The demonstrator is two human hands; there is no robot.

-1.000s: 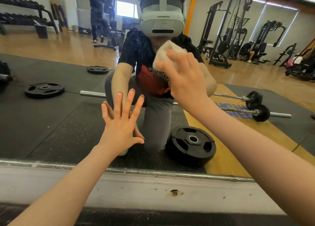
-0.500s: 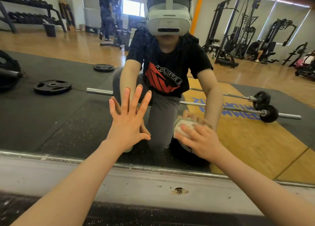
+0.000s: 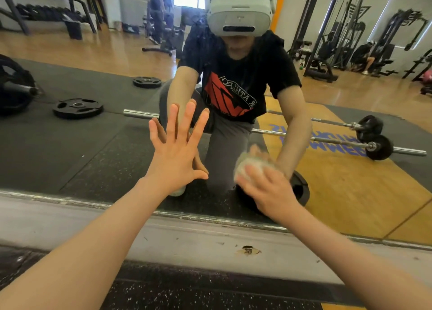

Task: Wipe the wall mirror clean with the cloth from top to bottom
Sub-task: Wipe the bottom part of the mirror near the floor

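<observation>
The wall mirror (image 3: pixel 70 150) fills most of the view and reflects a kneeling person and a gym. My left hand (image 3: pixel 174 153) is flat on the glass with fingers spread, a little above the mirror's bottom edge. My right hand (image 3: pixel 268 188) presses a bunched white cloth (image 3: pixel 247 167) against the lower part of the glass, to the right of my left hand. The cloth is blurred by motion and partly covered by my fingers.
The mirror's metal bottom rim (image 3: pixel 210 218) runs across the view, above a pale wall strip (image 3: pixel 187 242) with a chipped spot (image 3: pixel 248 250). Dark speckled rubber flooring (image 3: pixel 187 293) lies below. Barbells, weight plates and machines appear only as reflections.
My right hand carried the cloth down the glass from face height to near the bottom edge; over the last half second it stayed low. My left hand stayed flat on the mirror.
</observation>
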